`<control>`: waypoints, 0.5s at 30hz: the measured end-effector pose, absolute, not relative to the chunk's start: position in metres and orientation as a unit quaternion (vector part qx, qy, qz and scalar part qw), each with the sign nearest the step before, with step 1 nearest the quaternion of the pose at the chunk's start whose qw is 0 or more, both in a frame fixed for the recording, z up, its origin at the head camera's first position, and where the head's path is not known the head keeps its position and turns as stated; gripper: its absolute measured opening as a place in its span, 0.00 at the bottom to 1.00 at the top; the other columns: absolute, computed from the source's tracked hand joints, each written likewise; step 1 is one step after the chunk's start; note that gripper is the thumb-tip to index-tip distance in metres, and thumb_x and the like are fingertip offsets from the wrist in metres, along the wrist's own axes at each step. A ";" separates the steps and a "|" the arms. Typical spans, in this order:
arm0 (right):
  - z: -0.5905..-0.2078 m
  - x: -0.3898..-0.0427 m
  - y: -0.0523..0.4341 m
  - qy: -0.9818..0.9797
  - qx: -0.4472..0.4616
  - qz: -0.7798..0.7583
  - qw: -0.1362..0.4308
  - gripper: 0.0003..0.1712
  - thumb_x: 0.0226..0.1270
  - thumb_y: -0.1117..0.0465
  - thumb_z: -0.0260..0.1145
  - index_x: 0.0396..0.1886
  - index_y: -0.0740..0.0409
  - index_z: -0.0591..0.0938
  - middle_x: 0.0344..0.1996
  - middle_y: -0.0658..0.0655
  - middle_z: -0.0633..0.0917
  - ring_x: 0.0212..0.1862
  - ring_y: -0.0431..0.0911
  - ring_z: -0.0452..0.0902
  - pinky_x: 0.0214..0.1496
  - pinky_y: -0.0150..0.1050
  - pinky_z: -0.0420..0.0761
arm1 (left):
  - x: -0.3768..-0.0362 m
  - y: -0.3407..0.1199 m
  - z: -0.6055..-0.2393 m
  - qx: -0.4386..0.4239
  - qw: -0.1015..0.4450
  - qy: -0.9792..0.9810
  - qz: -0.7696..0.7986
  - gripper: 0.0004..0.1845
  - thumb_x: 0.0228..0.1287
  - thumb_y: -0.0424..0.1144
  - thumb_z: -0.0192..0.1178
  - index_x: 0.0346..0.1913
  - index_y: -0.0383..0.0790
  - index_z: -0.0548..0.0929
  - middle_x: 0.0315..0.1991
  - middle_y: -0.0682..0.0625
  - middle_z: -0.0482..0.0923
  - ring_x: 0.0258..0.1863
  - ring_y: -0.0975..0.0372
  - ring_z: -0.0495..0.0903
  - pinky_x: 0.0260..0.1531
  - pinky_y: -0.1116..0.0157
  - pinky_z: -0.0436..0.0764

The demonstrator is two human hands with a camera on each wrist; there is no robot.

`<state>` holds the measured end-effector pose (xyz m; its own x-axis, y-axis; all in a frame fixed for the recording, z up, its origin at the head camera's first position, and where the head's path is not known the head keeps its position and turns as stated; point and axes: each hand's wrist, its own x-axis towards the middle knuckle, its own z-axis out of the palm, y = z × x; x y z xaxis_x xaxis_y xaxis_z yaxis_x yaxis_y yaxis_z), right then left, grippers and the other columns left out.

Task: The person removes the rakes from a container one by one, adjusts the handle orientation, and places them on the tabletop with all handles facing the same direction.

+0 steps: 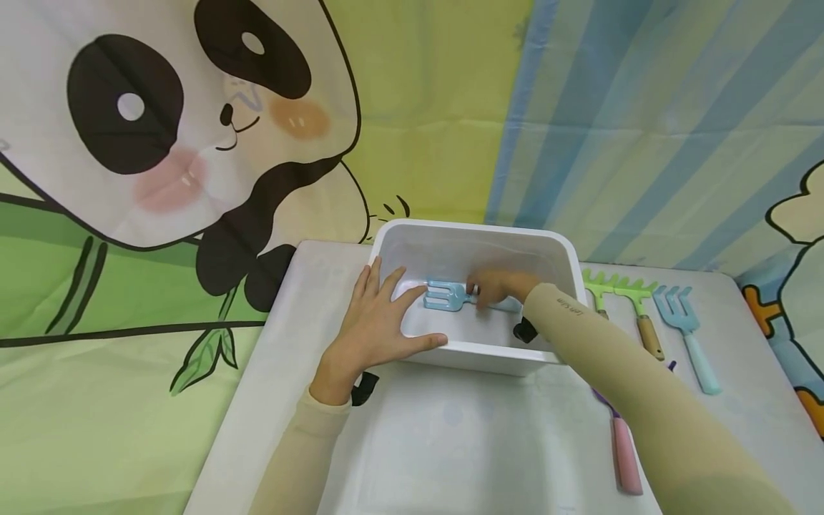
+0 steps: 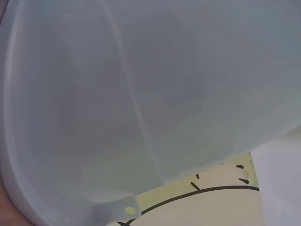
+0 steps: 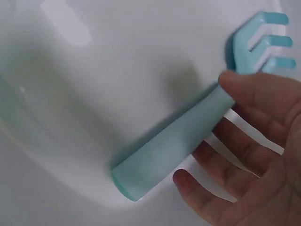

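Inside the white rectangular plastic tub (image 1: 560,252) on the white table (image 1: 450,443) lies a light-blue plastic toy rake (image 1: 450,295), the right hand (image 1: 498,286) touching its handle with fingers loosely spread, while the left hand (image 1: 373,325) rests flat-fingered on the tub's near-left rim.

A person's 2 arms, seen from above, wear long, close-fitting beige sleeves that run down to the wrists. The right sleeve carries a small line of grey lettering near the wrist, too small to read. A black strap or band edge shows at each wrist, below the left hand (image 1: 376,325) and under the right forearm. Both hands are bare, with no gloves or rings visible. The right hand (image 3: 256,150) appears close up, with 4 fingers and short nails.
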<state>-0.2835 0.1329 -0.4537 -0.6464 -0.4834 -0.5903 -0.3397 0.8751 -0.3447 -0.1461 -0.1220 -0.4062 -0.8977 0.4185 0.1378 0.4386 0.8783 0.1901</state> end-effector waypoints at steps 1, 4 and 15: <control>-0.455 -0.283 0.133 0.902 -0.228 -0.103 0.351 0.25 0.63 0.62 0.71 0.60 0.59 0.79 0.54 0.60 0.80 0.54 0.54 0.74 0.60 0.52 0.74 | -0.146 -0.122 -0.406 -0.221 0.046 -0.968 -0.108 0.53 0.49 0.88 0.40 0.69 0.56 0.76 0.73 0.41 0.62 0.76 0.38 0.37 0.73 0.46 0.34; -0.457 -0.281 0.131 0.902 -0.229 -0.107 0.349 0.25 0.61 0.65 0.72 0.59 0.61 0.79 0.52 0.60 0.80 0.52 0.53 0.74 0.58 0.51 0.75 | -0.146 -0.122 -0.406 -0.221 0.046 -0.968 -0.109 0.53 0.48 0.88 0.40 0.69 0.56 0.76 0.73 0.41 0.62 0.76 0.38 0.37 0.73 0.46 0.33; -0.462 -0.282 0.128 0.897 -0.233 -0.116 0.357 0.21 0.57 0.74 0.61 0.53 0.63 0.79 0.40 0.58 0.79 0.38 0.48 0.74 0.37 0.37 0.75 | -0.146 -0.122 -0.406 -0.224 0.048 -0.967 -0.110 0.53 0.49 0.87 0.40 0.69 0.57 0.76 0.73 0.41 0.62 0.76 0.38 0.38 0.73 0.46 0.34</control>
<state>-0.2820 0.1282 -0.4623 -0.6365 -0.5013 -0.5861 -0.3360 0.8643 -0.3743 -0.1458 -0.1215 -0.4057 -0.8955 0.4218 0.1422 0.4430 0.8760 0.1907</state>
